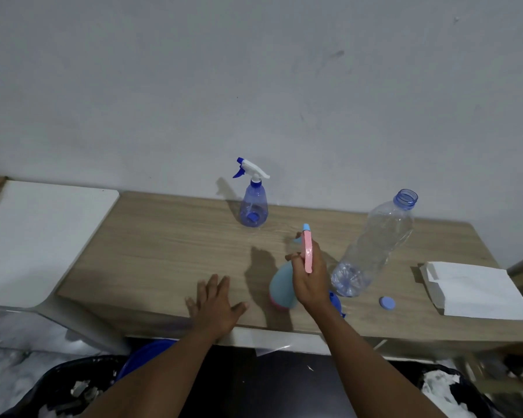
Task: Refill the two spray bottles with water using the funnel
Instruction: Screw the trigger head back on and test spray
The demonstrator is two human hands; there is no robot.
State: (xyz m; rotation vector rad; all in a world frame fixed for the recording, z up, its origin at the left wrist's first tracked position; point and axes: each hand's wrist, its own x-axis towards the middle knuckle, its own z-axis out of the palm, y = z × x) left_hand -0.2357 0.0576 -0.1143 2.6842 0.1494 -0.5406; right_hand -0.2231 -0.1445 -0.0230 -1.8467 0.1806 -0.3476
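Your two forearms come up from the bottom edge, over dark bins of white scraps on the floor, and reach onto a wood-grain bench (169,251) that runs along a plain grey-white wall (254,70) with a few faint scuffs. At the bench's left end a white-topped unit (40,236) butts against it. Standing tilted in the wide view towards the right end is a large clear water bottle (375,245), its blue neck open and almost nothing visible inside. At the right end, near the front edge, lies a folded stack of white paper (477,291). Against the back edge, about midway, a clear blue spray bottle (253,206) stands upright with its white and blue trigger head on, well apart from your hands. Your left hand (216,306) lies flat and released, fingers spread, on the bench near the front edge, holding nothing. Your right hand (310,279) is clenched round the pink trigger head of the light blue spray bottle (283,289), which stands near the front edge between your left hand and the water bottle. Just behind your right wrist, a blue piece that may be the funnel (336,303) shows only in part, too hidden to be sure. A small blue cap (387,303) lies on the bench between the water bottle's base and the paper.
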